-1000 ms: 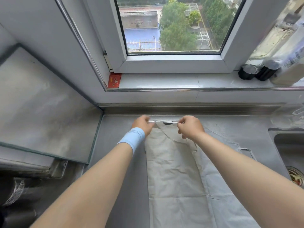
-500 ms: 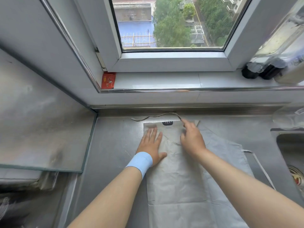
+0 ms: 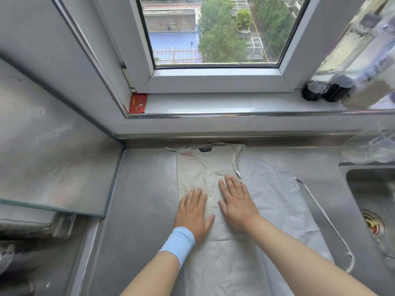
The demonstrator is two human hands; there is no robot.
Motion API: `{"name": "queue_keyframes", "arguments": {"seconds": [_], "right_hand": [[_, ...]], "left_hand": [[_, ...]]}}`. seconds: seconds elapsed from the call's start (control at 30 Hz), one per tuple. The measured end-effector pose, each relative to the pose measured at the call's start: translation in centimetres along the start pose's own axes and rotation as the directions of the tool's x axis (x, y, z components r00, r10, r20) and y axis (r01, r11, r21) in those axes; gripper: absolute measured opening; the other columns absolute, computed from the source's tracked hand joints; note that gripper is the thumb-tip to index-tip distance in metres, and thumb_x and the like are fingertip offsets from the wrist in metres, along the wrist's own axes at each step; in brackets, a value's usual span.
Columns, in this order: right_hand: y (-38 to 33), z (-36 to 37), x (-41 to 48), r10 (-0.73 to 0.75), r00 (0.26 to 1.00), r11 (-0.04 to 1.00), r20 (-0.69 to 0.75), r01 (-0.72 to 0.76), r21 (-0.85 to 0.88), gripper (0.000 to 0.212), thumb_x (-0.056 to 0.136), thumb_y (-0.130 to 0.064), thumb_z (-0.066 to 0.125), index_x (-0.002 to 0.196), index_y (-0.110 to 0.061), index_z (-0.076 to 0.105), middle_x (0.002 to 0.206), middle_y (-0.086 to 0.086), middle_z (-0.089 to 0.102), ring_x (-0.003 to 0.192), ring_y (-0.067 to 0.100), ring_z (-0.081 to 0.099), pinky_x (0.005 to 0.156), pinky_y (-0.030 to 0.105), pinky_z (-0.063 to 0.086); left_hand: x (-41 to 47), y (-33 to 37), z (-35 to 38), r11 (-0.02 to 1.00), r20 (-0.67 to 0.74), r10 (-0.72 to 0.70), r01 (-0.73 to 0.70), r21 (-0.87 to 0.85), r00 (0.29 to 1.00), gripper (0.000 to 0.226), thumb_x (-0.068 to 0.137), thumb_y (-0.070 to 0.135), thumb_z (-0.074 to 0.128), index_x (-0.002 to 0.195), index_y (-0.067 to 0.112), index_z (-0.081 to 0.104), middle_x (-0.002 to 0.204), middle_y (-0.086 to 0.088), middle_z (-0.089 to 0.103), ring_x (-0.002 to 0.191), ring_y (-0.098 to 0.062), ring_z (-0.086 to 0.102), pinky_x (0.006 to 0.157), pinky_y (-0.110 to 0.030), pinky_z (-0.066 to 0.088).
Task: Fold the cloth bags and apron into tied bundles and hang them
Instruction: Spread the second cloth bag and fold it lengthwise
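Observation:
A pale grey apron (image 3: 275,201) lies flat on the steel counter (image 3: 141,189), its left side folded over into a beige panel (image 3: 192,167). The neck strap (image 3: 213,144) lies along the back edge, and a waist tie (image 3: 324,216) trails off to the right. My left hand (image 3: 193,212), with a light blue wristband, rests palm down on the folded panel, fingers spread. Just to its right, my right hand (image 3: 236,201) presses flat on the fold line, fingers apart. Neither hand grips anything.
A sink (image 3: 374,199) with a drain sits at the right. A glass-topped surface (image 3: 53,157) fills the left. On the window sill (image 3: 203,103) stand two dark-capped bottles (image 3: 327,90) and a red packet (image 3: 137,102).
Both hands let go of the neck strap, laid it down, then slid back toward me over the folded panel with palms flat. The view tilted downward.

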State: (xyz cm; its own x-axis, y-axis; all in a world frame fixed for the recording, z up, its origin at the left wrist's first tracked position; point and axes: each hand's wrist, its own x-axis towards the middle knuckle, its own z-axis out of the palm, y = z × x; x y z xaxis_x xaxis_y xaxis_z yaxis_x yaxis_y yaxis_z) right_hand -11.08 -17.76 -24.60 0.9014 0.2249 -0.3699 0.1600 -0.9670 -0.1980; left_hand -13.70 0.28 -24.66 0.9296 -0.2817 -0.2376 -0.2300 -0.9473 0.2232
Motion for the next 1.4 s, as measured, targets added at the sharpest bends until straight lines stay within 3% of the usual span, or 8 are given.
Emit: {"name": "queue_keyframes", "arguments": {"seconds": [0.17, 0.23, 0.47, 0.67, 0.93, 1.13, 1.27, 1.4], "right_hand": [[0.6, -2.9, -1.1, -0.018, 0.999, 0.999, 0.033, 0.017, 0.034, 0.07, 0.1, -0.043, 0.035, 0.158, -0.024, -0.001, 0.165, 0.002, -0.012, 0.151, 0.018, -0.013, 0.123, 0.046, 0.001], [1.4, -2.9, -2.9, -0.001, 1.0, 1.0, 0.004, 0.001, 0.03, 0.067, 0.101, -0.04, 0.036, 0.158, -0.024, 0.005, 0.165, 0.003, -0.01, 0.152, 0.019, -0.01, 0.123, 0.046, 0.004], [6.3, -0.4, -11.7, 0.109, 0.987, 0.989, -0.119, -0.096, 0.109, 0.052, 0.097, -0.03, 0.049, 0.147, -0.021, 0.038, 0.162, 0.01, 0.019, 0.149, 0.027, 0.017, 0.117, 0.042, 0.02], [9.1, 1.2, -18.4, 0.245, 0.96, 0.966, -0.133, -0.23, 0.12, 0.04, 0.086, -0.028, 0.056, 0.126, -0.025, 0.055, 0.128, 0.001, 0.045, 0.124, 0.024, 0.042, 0.095, 0.036, 0.035], [10.4, 2.4, -24.0, 0.557, 0.831, 0.793, 0.004, -0.533, 0.296, 0.089, 0.072, -0.054, 0.069, 0.145, -0.027, 0.027, 0.149, 0.006, 0.019, 0.139, 0.027, 0.018, 0.102, 0.048, 0.038], [11.4, 2.4, -25.1, 0.658, 0.749, 0.619, 0.078, -0.596, 0.511, 0.116, 0.066, -0.042, 0.082, 0.151, -0.019, 0.007, 0.141, 0.014, 0.028, 0.125, 0.035, 0.043, 0.097, 0.042, 0.046], [11.7, 1.1, -25.0, 0.705, 0.692, 0.55, 0.154, -0.671, 0.498, 0.075, 0.075, -0.052, 0.068, 0.133, -0.011, 0.042, 0.122, 0.008, 0.061, 0.113, 0.031, 0.06, 0.093, 0.038, 0.047], [11.1, -1.4, -25.1, 0.548, 0.806, 0.571, 0.224, -0.556, 0.604, 0.034, 0.072, -0.046, 0.06, 0.087, -0.017, 0.064, 0.089, -0.001, 0.067, 0.088, 0.024, 0.063, 0.084, 0.033, 0.049]], "left_hand": [[0.7, -0.7, 0.3, 0.996, 0.136, -0.023, 0.011, 0.086, 0.991, 0.085, 0.089, 0.065, 0.029, 0.154, 0.02, -0.003, 0.161, -0.002, -0.014, 0.146, -0.018, -0.019, 0.116, -0.04, -0.012], [1.9, -0.2, -1.3, 0.99, 0.203, -0.08, 0.055, 0.126, 0.976, 0.084, 0.092, 0.062, 0.03, 0.153, 0.021, -0.011, 0.158, 0.0, -0.024, 0.145, -0.019, -0.024, 0.118, -0.043, -0.011], [-2.0, 7.4, -2.9, 0.999, 0.066, -0.033, 0.03, 0.04, 0.997, 0.063, 0.092, 0.037, 0.049, 0.148, 0.023, 0.024, 0.159, -0.002, 0.013, 0.145, -0.024, 0.015, 0.114, -0.039, 0.019], [-7.6, 15.3, 0.2, 0.993, 0.004, 0.101, -0.1, -0.07, 0.995, 0.034, 0.085, 0.027, 0.053, 0.119, 0.024, 0.054, 0.12, -0.002, 0.049, 0.115, -0.027, 0.044, 0.091, -0.036, 0.037], [-11.3, 19.2, 3.8, 0.998, 0.166, 0.047, -0.052, 0.026, 0.985, 0.051, 0.082, 0.043, 0.054, 0.128, 0.028, 0.04, 0.129, -0.003, 0.036, 0.116, -0.027, 0.036, 0.097, -0.037, 0.04], [-11.5, 19.6, 3.4, 1.0, 0.22, 0.017, -0.014, -0.013, 0.975, 0.06, 0.082, 0.045, 0.052, 0.138, 0.029, 0.037, 0.137, -0.001, 0.033, 0.122, -0.027, 0.03, 0.101, -0.035, 0.038], [-11.0, 19.4, 2.1, 0.985, 0.292, -0.027, 0.076, -0.157, 0.956, 0.063, 0.087, 0.044, 0.054, 0.145, 0.029, 0.033, 0.147, -0.002, 0.032, 0.133, -0.03, 0.028, 0.111, -0.037, 0.028], [-11.1, 18.9, 0.0, 0.835, 0.363, -0.076, 0.258, -0.485, 0.929, 0.057, 0.088, 0.04, 0.06, 0.14, 0.031, 0.04, 0.139, -0.003, 0.049, 0.127, -0.024, 0.047, 0.103, -0.029, 0.036]]}}
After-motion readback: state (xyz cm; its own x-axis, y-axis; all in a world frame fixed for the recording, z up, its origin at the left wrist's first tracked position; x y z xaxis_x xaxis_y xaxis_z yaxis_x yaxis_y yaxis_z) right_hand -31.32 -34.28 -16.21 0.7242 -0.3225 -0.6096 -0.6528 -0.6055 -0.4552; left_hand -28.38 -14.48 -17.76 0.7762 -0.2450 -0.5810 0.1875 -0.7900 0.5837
